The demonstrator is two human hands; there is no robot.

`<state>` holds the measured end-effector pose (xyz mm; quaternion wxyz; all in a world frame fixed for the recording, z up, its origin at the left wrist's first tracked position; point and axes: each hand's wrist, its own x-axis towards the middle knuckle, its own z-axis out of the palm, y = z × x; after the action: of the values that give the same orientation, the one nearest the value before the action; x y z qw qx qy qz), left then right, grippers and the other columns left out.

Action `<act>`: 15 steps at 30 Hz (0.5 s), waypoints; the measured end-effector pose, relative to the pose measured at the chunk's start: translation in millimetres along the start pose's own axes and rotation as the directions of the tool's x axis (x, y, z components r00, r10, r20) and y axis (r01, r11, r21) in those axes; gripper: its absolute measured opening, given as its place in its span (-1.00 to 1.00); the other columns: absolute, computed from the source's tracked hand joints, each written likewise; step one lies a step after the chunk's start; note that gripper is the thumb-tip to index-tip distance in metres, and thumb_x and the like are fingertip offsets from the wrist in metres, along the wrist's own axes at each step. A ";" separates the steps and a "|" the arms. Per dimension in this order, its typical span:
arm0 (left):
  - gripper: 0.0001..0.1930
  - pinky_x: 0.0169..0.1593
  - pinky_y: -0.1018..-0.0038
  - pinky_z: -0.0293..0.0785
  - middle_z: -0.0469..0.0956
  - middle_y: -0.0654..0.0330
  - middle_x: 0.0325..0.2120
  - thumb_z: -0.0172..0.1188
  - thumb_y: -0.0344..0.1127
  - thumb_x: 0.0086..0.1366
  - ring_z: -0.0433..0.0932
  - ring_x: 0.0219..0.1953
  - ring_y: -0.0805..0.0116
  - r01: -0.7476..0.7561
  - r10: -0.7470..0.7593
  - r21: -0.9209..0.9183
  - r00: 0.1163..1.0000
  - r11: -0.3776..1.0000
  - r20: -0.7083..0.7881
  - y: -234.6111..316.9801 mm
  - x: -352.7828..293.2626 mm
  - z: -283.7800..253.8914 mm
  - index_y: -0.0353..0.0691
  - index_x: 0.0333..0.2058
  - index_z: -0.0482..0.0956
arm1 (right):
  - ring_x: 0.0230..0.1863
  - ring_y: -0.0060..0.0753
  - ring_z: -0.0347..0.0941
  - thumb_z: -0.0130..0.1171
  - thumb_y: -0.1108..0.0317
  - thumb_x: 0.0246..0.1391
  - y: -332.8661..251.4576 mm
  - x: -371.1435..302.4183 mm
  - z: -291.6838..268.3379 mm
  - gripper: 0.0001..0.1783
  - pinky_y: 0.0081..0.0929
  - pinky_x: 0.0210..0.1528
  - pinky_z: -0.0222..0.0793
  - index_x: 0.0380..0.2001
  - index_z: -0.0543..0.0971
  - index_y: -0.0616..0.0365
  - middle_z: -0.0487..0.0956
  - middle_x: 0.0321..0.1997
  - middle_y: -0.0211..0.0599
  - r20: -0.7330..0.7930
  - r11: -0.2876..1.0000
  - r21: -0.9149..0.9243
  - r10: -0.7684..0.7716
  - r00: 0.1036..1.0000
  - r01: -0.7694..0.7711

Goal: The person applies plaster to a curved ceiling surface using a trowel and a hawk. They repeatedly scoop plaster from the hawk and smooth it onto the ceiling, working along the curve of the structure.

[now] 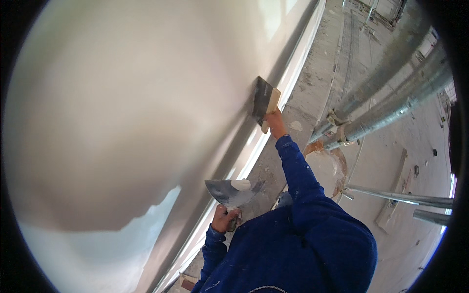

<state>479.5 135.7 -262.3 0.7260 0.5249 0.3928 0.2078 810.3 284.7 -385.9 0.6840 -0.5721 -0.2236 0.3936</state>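
Observation:
My right hand [275,123] is closed round the pale wooden back of a wide scraper [262,100]. Its dark flat blade lies on or very near the white wall [146,97], close to the wall's lower edge. Nearer to me, my left hand [223,219] grips a broad putty knife [224,192] by the handle. A lump of white filler [240,185] sits on that metal blade. Both sleeves are blue, and a little white material marks the left fingers.
Thick grey metal scaffold poles [386,68] rise at the right, joined by clamps. Beside my right arm stands a round bucket [326,168] with whitish contents. The dusty floor [317,73] runs along the wall. Farther right a long board [393,193] lies on the floor.

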 end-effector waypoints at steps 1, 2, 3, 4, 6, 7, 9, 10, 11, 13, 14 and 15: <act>-0.79 -0.60 0.55 0.32 0.41 0.19 -0.75 0.07 -0.35 0.09 0.43 -0.71 0.42 0.007 -0.008 -0.029 1.000 1.000 -0.023 -2.8 -5.6 -1.5 -0.38 -0.61 0.43 | -0.41 -0.44 0.33 -0.04 0.63 -0.34 -3.2 -13.7 1.4 -0.34 -0.50 -0.33 0.27 0.01 0.23 0.24 0.39 -0.38 -0.34 -0.029 1.000 -0.011 0.012 1.000 -0.012; -0.79 -0.60 0.55 0.32 0.41 0.19 -0.75 0.07 -0.34 0.09 0.43 -0.71 0.42 0.010 -0.013 -0.060 0.999 0.998 -0.043 -3.1 -10.4 -1.0 -0.38 -0.60 0.42 | -0.41 -0.44 0.33 -0.03 0.63 -0.34 -7.5 -27.4 1.5 -0.35 -0.50 -0.34 0.27 0.00 0.24 0.26 0.39 -0.38 -0.33 -0.057 1.000 -0.025 0.018 0.998 -0.019; -0.79 -0.60 0.54 0.32 0.41 0.19 -0.75 0.06 -0.34 0.09 0.42 -0.72 0.42 0.012 -0.018 -0.090 0.998 0.996 -0.066 -3.6 -15.1 -1.5 -0.38 -0.60 0.42 | -0.40 -0.44 0.33 -0.02 0.64 -0.35 -9.7 -40.8 2.0 -0.36 -0.50 -0.34 0.27 -0.02 0.25 0.28 0.39 -0.38 -0.33 -0.084 0.999 -0.035 0.025 0.996 -0.028; -0.79 -0.61 0.55 0.32 0.41 0.19 -0.75 0.06 -0.33 0.09 0.42 -0.72 0.42 0.021 -0.025 -0.073 0.998 0.997 -0.055 -4.2 -19.2 -2.2 -0.37 -0.59 0.42 | -0.39 -0.43 0.34 -0.01 0.63 -0.34 -11.4 -53.6 0.9 -0.45 -0.51 -0.36 0.25 -0.11 0.29 0.31 0.39 -0.37 -0.32 -0.154 0.998 0.054 0.026 0.988 -0.018; -0.79 -0.61 0.56 0.32 0.41 0.19 -0.75 0.05 -0.32 0.09 0.42 -0.72 0.42 0.034 -0.035 -0.041 0.999 0.999 -0.038 -3.1 -26.0 -4.2 -0.37 -0.59 0.42 | -0.39 -0.43 0.34 0.00 0.61 -0.34 -20.0 -75.2 -4.4 -0.51 -0.52 -0.37 0.24 -0.17 0.31 0.29 0.40 -0.36 -0.32 -0.186 0.987 0.154 0.064 0.980 -0.035; -0.79 -0.61 0.56 0.31 0.41 0.19 -0.75 0.05 -0.32 0.09 0.42 -0.72 0.42 0.042 -0.043 -0.027 0.999 0.999 -0.031 -4.0 -29.0 -3.9 -0.36 -0.59 0.42 | -0.38 -0.43 0.35 0.00 0.61 -0.34 -24.5 -86.8 -8.0 -0.54 -0.52 -0.37 0.24 -0.20 0.31 0.29 0.40 -0.36 -0.33 -0.199 0.978 0.203 0.087 0.976 -0.045; -0.79 -0.61 0.55 0.31 0.41 0.19 -0.75 0.05 -0.31 0.10 0.41 -0.72 0.42 0.036 -0.036 -0.012 0.999 0.999 0.002 -6.1 -30.2 -2.7 -0.34 -0.60 0.41 | -0.38 -0.41 0.36 0.01 0.62 -0.35 -42.4 -111.6 -19.4 -0.59 -0.51 -0.37 0.25 -0.25 0.34 0.26 0.41 -0.35 -0.31 -0.156 0.968 0.252 0.044 0.987 -0.003; -0.80 -0.61 0.56 0.31 0.41 0.19 -0.74 0.04 -0.31 0.10 0.41 -0.72 0.42 0.020 -0.020 -0.001 1.000 1.000 0.023 -8.2 -28.5 -2.1 -0.34 -0.59 0.40 | -0.37 -0.40 0.37 0.01 0.63 -0.35 -51.7 -123.0 -26.8 -0.61 -0.51 -0.37 0.26 -0.28 0.35 0.25 0.42 -0.34 -0.31 -0.132 0.961 0.276 0.022 0.991 0.016; -0.80 -0.61 0.56 0.31 0.41 0.19 -0.73 0.04 -0.31 0.10 0.41 -0.72 0.43 0.011 -0.012 0.012 0.999 1.000 0.051 -7.1 -27.5 -0.1 -0.34 -0.58 0.40 | -0.35 -0.38 0.37 0.01 0.63 -0.35 -60.4 -136.1 -35.5 -0.63 -0.50 -0.35 0.26 -0.30 0.37 0.25 0.42 -0.34 -0.30 -0.133 0.949 0.314 0.006 0.991 0.036; -0.81 -0.62 0.56 0.31 0.41 0.19 -0.70 0.04 -0.31 0.11 0.40 -0.72 0.44 0.039 -0.031 -0.093 0.996 0.995 0.080 -0.5 -24.3 8.5 -0.34 -0.54 0.40 | -0.32 -0.36 0.38 0.01 0.64 -0.34 -71.9 -161.7 -50.7 -0.67 -0.49 -0.29 0.27 -0.34 0.40 0.23 0.44 -0.32 -0.29 -0.136 0.920 0.386 -0.020 0.991 0.072; -0.81 -0.62 0.56 0.31 0.41 0.19 -0.69 0.04 -0.31 0.11 0.40 -0.71 0.44 0.057 -0.043 -0.141 0.994 0.988 0.100 4.8 -21.9 12.7 -0.35 -0.52 0.39 | -0.29 -0.34 0.37 0.00 0.65 -0.36 -75.1 -172.7 -64.3 -0.64 -0.48 -0.25 0.26 -0.33 0.41 0.23 0.44 -0.32 -0.30 -0.120 0.964 0.248 -0.069 0.990 0.097; -0.81 -0.62 0.57 0.31 0.40 0.20 -0.68 0.03 -0.31 0.11 0.40 -0.71 0.44 0.057 -0.034 -0.159 0.990 0.986 0.139 8.3 -20.4 14.4 -0.35 -0.49 0.39 | -0.26 -0.32 0.36 -0.01 0.66 -0.38 -80.9 -182.7 -76.0 -0.62 -0.46 -0.22 0.26 -0.32 0.41 0.22 0.45 -0.32 -0.31 -0.090 0.986 0.108 -0.114 0.989 0.123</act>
<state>479.4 115.5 -245.5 0.7959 0.4677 0.3363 0.1863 782.9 90.6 -300.7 0.7463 -0.5339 -0.2058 0.3401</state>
